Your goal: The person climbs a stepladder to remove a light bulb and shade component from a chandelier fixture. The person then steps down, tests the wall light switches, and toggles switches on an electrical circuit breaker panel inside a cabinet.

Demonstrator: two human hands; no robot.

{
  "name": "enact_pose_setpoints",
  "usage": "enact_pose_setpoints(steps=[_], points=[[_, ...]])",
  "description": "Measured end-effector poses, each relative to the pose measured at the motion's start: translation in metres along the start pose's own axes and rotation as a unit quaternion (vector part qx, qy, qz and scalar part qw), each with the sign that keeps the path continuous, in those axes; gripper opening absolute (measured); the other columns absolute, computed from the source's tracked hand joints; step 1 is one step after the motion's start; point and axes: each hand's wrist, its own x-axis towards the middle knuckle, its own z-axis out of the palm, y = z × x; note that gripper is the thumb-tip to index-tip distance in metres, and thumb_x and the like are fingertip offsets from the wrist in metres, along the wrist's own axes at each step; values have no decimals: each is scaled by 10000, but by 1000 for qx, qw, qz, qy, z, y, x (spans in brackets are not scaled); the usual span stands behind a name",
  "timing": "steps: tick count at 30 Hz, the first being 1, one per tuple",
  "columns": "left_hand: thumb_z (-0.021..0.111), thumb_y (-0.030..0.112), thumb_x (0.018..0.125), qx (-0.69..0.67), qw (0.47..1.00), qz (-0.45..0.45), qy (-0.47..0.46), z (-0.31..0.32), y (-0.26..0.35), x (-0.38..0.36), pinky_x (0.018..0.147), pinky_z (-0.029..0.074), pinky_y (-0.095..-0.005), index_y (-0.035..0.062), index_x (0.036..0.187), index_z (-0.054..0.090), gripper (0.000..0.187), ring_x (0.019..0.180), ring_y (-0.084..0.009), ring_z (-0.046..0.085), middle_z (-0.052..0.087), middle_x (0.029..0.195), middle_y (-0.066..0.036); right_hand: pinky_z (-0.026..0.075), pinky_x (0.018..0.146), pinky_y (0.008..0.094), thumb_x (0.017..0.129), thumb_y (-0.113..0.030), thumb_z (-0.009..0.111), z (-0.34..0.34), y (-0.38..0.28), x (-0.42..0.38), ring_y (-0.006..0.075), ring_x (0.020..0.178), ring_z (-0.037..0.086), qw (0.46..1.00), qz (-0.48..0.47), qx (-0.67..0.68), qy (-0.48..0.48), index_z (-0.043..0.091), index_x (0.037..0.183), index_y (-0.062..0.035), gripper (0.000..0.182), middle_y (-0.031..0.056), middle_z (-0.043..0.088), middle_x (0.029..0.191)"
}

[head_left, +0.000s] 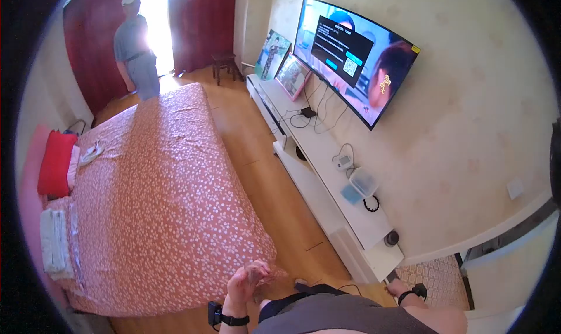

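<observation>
My left hand (248, 280) is raised in front of my body at the near corner of the bed, its fingers curled in. What they hold, if anything, is too small to make out. My right hand (397, 287) hangs low on the other side, close to the near end of the white TV cabinet (374, 232). Its fingers look closed, and a small dark patch shows at their tips that I cannot identify. Each wrist wears a black strap. The bed (169, 199) has a pink cover with a white floral pattern.
A person (134, 45) in a cap stands beyond the bed by the bright window. On the cabinet are framed pictures (292, 77), cables, a plastic container (363, 182), a blue item (352, 194) and a dark round object (391, 238). A lit television (356, 59) hangs above. A stool (225, 67) stands behind.
</observation>
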Motion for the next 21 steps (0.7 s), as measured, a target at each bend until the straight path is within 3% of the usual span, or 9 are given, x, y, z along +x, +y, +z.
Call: enact_pose_setpoints(steps=[2,6,8,10,11,14,17,21], points=[[475,437,822,-24,1000,-12,-2,-13,25,2,928,419,-397,-62,940,646,541,1056,-265,536,568,1071,-179,432,437,342,799,-213,671,9,-12,-57,200,499,575,999,31,-13,-40,631,719,6,237,104,609,602],[470,434,828,-43,999,-31,1,-43,51,-2,939,412,-405,-70,944,640,544,1059,-273,534,565,1091,-182,420,429,338,806,-197,664,45,-5,-100,192,476,552,994,81,53,-47,620,681,-3,235,99,593,583],[464,431,835,-51,997,-50,-7,-50,58,-2,954,400,-405,-75,955,634,547,1067,-279,528,562,1099,-182,400,486,329,837,-236,608,49,-8,-121,172,554,527,992,96,50,-70,626,816,-53,185,60,590,669],[468,429,835,-57,996,-60,-16,-58,59,-3,959,395,-406,-73,960,632,543,1072,-280,525,561,1102,-181,396,487,338,836,-226,608,54,-11,-140,173,539,513,988,102,106,-53,622,806,-55,174,57,576,653],[472,427,835,-63,995,-69,-25,-60,60,-4,964,391,-408,-71,966,630,539,1077,-281,521,560,1105,-179,391,488,346,836,-215,608,58,-12,-147,175,525,498,981,108,160,-36,618,796,-56,164,55,563,637],[478,478,827,-54,992,-101,-43,-54,66,-1,962,405,-427,-40,983,645,566,1065,-290,534,542,1127,-162,385,476,334,833,-183,601,66,-3,-152,170,537,511,979,126,157,-21,599,768,-62,138,59,558,633],[500,431,831,-70,989,-97,-87,-46,68,4,961,394,-402,-63,976,621,529,1068,-272,524,560,1094,-162,361,443,314,827,-156,591,84,18,-154,161,500,492,971,152,186,-6,576,737,-62,130,56,545,612],[514,440,829,-70,982,-127,-119,-26,71,9,957,397,-388,-59,976,617,530,1051,-264,531,556,1078,-145,338,404,311,817,-150,601,104,51,-170,171,459,477,956,124,265,-4,564,720,-55,141,65,543,603]])
